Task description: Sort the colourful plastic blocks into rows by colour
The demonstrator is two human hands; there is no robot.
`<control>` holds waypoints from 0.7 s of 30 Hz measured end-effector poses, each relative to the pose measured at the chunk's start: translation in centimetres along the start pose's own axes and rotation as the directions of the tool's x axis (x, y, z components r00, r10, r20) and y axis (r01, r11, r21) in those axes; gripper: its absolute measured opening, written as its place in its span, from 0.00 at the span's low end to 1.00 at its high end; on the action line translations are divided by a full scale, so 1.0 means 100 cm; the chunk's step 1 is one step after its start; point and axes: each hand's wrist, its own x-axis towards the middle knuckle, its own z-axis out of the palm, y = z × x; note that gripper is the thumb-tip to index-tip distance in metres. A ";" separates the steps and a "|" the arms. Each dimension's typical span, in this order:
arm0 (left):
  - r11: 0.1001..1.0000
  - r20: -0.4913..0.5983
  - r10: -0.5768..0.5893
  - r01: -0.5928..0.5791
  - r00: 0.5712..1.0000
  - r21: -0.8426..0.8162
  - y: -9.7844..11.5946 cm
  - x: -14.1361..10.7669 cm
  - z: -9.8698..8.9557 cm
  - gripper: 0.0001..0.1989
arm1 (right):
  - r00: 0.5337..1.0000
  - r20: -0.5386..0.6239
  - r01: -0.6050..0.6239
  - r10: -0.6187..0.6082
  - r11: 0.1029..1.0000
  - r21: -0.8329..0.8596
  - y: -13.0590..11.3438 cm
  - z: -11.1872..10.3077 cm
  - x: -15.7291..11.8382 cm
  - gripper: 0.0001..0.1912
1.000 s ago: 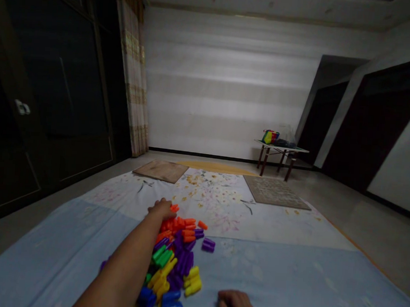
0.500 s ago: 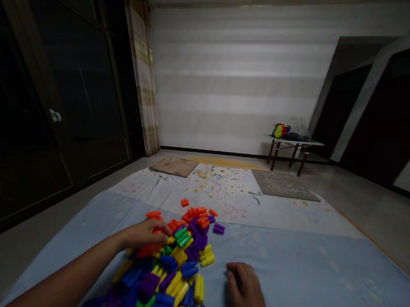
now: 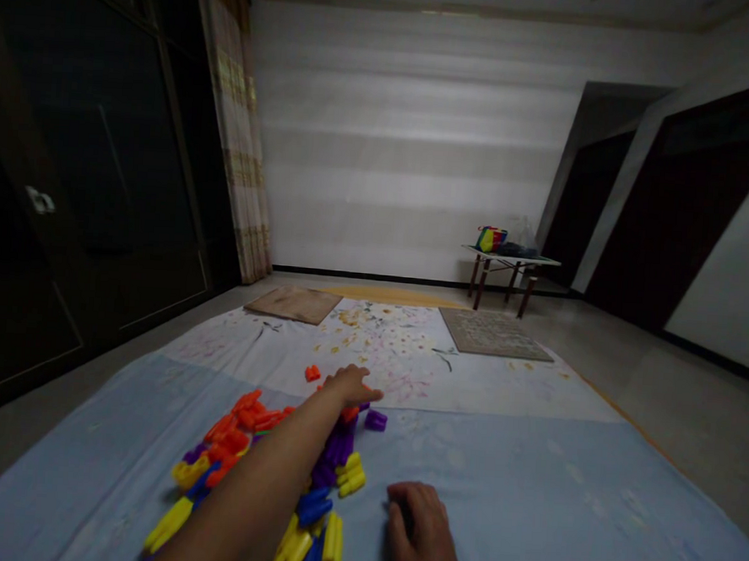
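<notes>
Small plastic pieces in orange, purple, yellow and blue lie in a loose pile on a pale blue and white floral cloth (image 3: 515, 467). My left hand (image 3: 350, 386) reaches over the far end of the pile with its fingers spread, above some orange pieces (image 3: 249, 412); its forearm hides much of the heap. A purple piece (image 3: 376, 420) sits just right of that hand. My right hand (image 3: 419, 529) rests on the cloth to the right of the yellow pieces (image 3: 351, 475), fingers curled, and whether something is inside is hidden.
A brown board (image 3: 293, 304) lies at the cloth's far left and a grey patterned board (image 3: 495, 334) at its far right. Beyond stands a small table (image 3: 547, 261) bearing a colourful bag (image 3: 491, 239).
My left hand has moved forward and right from the left part of the pile, its fingers now spread. The view has turned slightly right. My right hand stays on the cloth.
</notes>
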 end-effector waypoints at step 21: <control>0.939 0.226 0.327 -0.343 0.918 0.037 -0.051 -0.154 -0.033 0.11 | 0.995 0.038 -0.091 0.089 0.994 0.056 -0.021 -0.011 0.002 0.10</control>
